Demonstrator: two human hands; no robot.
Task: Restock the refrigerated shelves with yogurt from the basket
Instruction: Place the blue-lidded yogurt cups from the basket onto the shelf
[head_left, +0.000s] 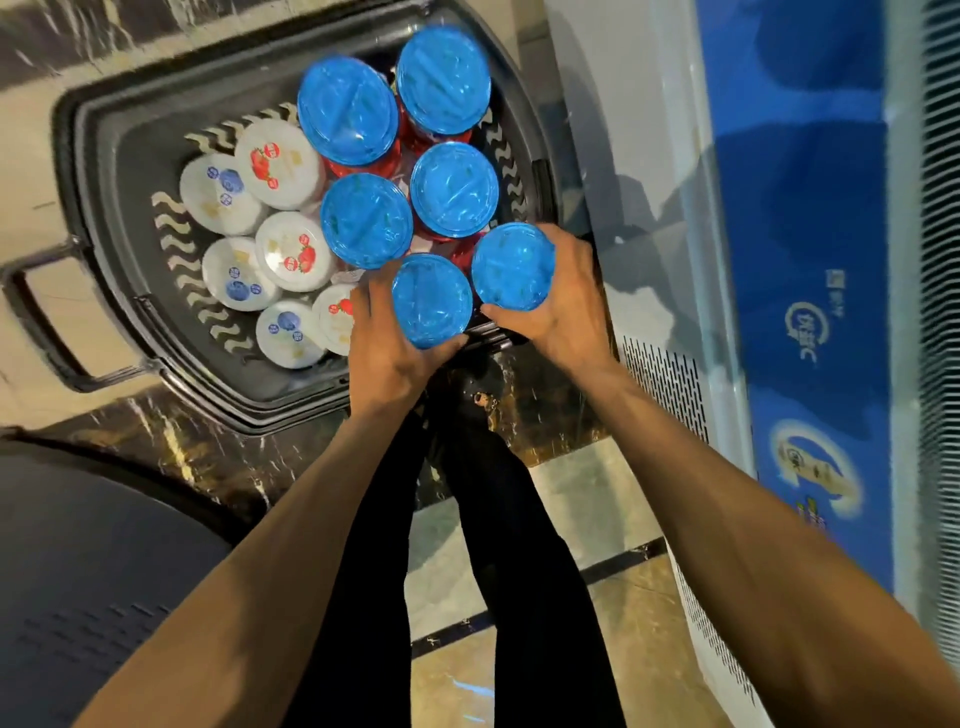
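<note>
Looking straight down. A dark plastic basket (98, 171) sits on the floor (587, 499), just beside the cooler (628, 135). The cooler runs up the right edge, with a blue banner (810, 249) on its front.

Left hand (387, 358) grips the left tub (431, 301), which has a blue lid facing up. The fingers (363, 306) are curled round the tub's left side and the thumb is hooked against its near edge. The tub is at the basket's near rim.

Right hand (569, 312) grips the right tub (511, 266), which has the same blue lid. Here the fingers (574, 249) wrap the tub's right side and the thumb presses its near left edge. This tub is just beside the left tub, over the basket's near right corner. Cannot tell whether either tub is lifted clear or resting on something.

Four more tubs (366, 221) stand upright in the basket's right half, packed close, with red sides showing under their blue lids. Six white cups (293, 250) with berry-print lids fill the left half, touching one another.

Legs (519, 571) in black show below, between the two forearms.
</note>
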